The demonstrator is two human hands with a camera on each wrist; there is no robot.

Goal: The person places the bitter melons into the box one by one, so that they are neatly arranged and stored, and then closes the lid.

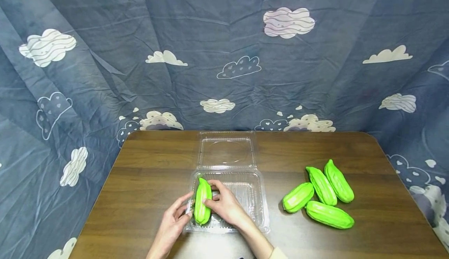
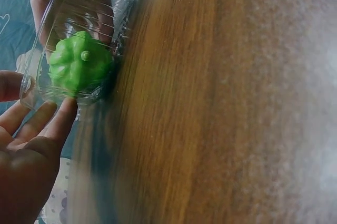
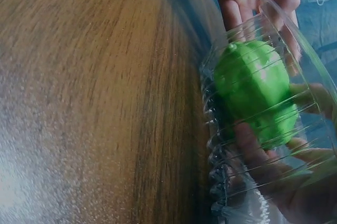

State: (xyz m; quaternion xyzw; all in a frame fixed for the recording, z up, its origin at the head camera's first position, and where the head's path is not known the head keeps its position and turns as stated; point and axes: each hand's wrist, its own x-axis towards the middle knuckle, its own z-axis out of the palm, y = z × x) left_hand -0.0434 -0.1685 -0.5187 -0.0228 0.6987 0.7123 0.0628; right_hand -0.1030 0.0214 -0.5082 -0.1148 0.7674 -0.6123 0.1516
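- Right grip [image 1: 226,206] is pinching one green fruit [image 1: 202,202] between thumb and fingers; it's lying lengthwise just inside the left wall of the clear tray [image 1: 247,198]. Left grip [image 1: 173,217] looks relaxed, touching that wall from outside.
- Nice. I'd brace that wall and ease off gently so it doesn't roll. Elbow room?
- Plenty: right half of the tray's bare, lid [image 1: 228,152] open behind, four spare fruits [image 1: 322,186] well right on the desk [image 1: 158,189].
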